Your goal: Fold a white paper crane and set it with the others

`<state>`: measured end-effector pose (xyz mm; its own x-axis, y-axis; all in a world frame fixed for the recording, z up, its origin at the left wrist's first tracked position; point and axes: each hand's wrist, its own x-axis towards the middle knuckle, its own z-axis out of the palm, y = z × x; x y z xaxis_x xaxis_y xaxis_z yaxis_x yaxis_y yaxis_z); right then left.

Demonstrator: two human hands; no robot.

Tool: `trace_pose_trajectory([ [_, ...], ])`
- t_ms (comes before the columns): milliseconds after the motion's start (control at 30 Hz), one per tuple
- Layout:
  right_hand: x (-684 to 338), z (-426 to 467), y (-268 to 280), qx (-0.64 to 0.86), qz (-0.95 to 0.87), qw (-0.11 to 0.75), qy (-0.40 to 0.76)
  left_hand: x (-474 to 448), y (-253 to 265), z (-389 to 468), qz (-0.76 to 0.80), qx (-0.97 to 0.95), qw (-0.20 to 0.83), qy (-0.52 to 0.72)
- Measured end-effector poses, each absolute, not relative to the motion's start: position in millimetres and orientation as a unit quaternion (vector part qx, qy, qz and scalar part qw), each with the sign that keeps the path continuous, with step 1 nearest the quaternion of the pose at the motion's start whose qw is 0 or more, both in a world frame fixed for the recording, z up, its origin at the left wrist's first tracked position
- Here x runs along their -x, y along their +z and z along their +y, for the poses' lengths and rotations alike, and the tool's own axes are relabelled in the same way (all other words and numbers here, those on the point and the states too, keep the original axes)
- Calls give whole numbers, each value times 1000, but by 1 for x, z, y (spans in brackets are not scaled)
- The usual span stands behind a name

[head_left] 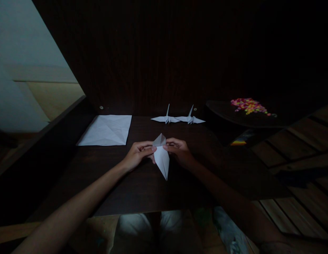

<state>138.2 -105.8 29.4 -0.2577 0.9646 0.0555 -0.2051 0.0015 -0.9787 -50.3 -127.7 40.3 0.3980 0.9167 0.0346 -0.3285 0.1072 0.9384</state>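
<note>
Between both hands is a piece of folded white origami paper (162,158), kite-shaped, its long point toward me and a shaded flap at the far end. My left hand (139,152) pinches its left edge, thumb on top and fingers behind. On the opposite edge my right hand (179,150) grips it the same way, its lower fingers in shadow. Beyond the hands stand two finished white paper cranes, a left crane (167,119) and a right crane (191,120), wings spread and nearly touching. Creased white paper sheets (108,130) lie flat at the left.
The dark wooden desk (121,197) has a raised side board (42,137) at left and a tall back panel (153,53). On a rounded shelf (219,109) at right sits a heap of small colourful pieces (249,106). Slatted wood (311,141) shows further right.
</note>
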Motion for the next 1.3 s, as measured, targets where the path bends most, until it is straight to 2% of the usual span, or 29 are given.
trace_pose_trajectory([
  [367,-145,-107,32,315,-613,476,547,49,43,-126,306,-429,705,475],
  [533,-144,-108,33,322,-585,472,575,50,42,-123,305,-410,728,458],
  [733,-140,-111,37,328,-617,480,530,48,40,-125,365,-469,658,463],
  [1067,-135,-110,26,364,-594,521,492,52,36,-122,413,-514,604,449],
  [1300,-136,-115,30,373,-619,491,486,52,40,-123,429,-549,581,420],
])
